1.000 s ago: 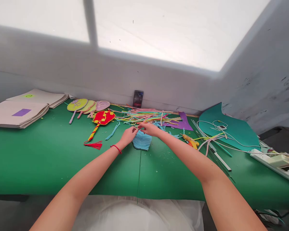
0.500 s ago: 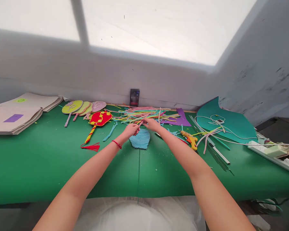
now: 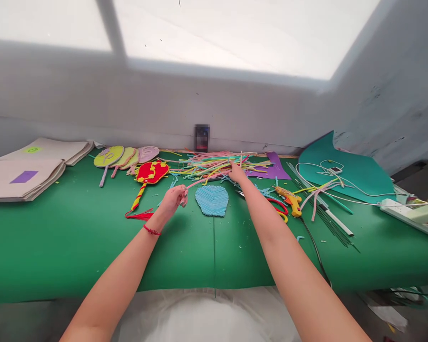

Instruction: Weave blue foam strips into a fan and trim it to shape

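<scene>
My left hand [image 3: 176, 198], with a red bead bracelet at the wrist, is closed on the end of a pink pipe cleaner [image 3: 197, 183]. This stem runs right into a pile of coloured pipe cleaners [image 3: 196, 166]. At the pile's right part is my right hand [image 3: 237, 173], its back towards me and most fingers hidden, so its grip is unclear. Between my forearms lies a light blue fan-shaped panel of ribbed pipe cleaners [image 3: 212, 200] with a thin green wire [image 3: 214, 251] reaching to the table's front edge.
Left of my left hand lies a red and yellow fan [image 3: 152, 173] with a tassel; more fans [image 3: 109, 156] are behind it. Scissors [image 3: 281, 208] and a yellow glue gun [image 3: 289, 199] lie at right. Beyond are wires [image 3: 337, 228] and a power strip [image 3: 406, 213]. A phone [image 3: 201, 137] stands against the wall.
My hands were together above the blue panel and have moved apart. The left went left and nearer to me with the pink pipe cleaner; the right went out to the pile.
</scene>
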The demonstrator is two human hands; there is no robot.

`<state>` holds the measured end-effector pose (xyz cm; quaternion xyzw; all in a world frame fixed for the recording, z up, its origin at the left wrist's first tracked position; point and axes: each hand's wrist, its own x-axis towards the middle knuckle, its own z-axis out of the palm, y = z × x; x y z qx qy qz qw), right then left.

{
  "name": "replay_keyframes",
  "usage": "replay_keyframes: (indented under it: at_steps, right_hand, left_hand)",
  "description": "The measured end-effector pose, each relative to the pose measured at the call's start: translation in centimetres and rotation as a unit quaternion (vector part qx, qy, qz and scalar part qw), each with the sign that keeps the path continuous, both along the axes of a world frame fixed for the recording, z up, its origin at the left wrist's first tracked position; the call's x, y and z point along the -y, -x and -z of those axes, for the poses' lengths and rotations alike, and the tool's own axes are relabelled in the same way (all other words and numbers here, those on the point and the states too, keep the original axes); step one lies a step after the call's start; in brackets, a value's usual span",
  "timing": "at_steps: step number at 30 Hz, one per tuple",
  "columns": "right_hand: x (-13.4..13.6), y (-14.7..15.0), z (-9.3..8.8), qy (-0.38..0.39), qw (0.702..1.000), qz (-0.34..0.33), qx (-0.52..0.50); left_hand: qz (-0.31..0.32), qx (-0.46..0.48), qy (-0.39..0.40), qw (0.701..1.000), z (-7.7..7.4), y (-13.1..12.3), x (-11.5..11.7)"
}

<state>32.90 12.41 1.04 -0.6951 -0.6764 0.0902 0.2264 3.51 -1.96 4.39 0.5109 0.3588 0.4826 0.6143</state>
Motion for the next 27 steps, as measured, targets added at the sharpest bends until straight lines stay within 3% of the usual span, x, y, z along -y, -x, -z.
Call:
replay_keyframes:
  at_steps: [5,9,14,18,23,27]
  right_hand:
    - [1.0,1.4,-1.3,-0.08,0.993,0.025,0.08]
    - [2.4,3.5,-1.1,-0.089,0.99,0.039,0.099]
    - [4.2,6.4,0.1,-0.027,0.991,0.017,0.134]
    - [4.2,8.1,0.7,-0.009,0.986,-0.01,0.169]
    - [2.3,8.6,0.9,0.027,0.988,0.001,0.154]
    - [2.0,8.4,0.4,0.0,0.993,0.004,0.116]
  left_hand:
    - [-0.03,0.065,0.013,0.997,1.9,1.0,-1.2]
    - [-0.048,0.208,0.036,0.976,1.3,2.2,-1.1]
    - [-0.028,0.344,0.089,0.934,0.3,3.2,-0.4]
    - [-0.018,0.345,0.107,0.932,0.3,2.9,-0.3]
    - [-0.021,0.311,0.11,0.944,0.8,2.4,-0.4]
    - [-0.022,0.263,0.102,0.959,0.7,2.2,-0.2]
